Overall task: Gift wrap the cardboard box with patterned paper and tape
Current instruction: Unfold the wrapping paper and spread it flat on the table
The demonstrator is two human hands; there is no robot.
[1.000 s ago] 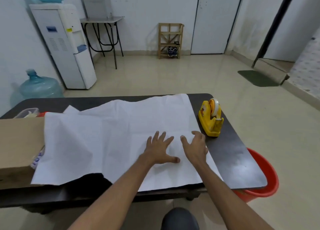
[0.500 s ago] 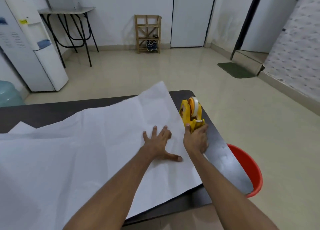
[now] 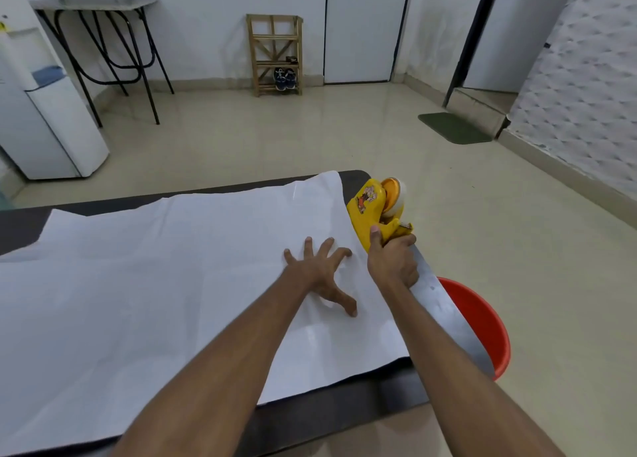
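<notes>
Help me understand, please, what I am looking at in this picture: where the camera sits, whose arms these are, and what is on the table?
There is no machine here. The camera is worn on a person's head and looks forward and down, so the two bare arms are that person's own. The left hand lies flat, fingers spread, on a large sheet of white paper spread over a dark table. The right hand grips a yellow tape dispenser at the table's right edge. A red bucket stands on the floor beside the table. No cardboard box is in view.
</notes>
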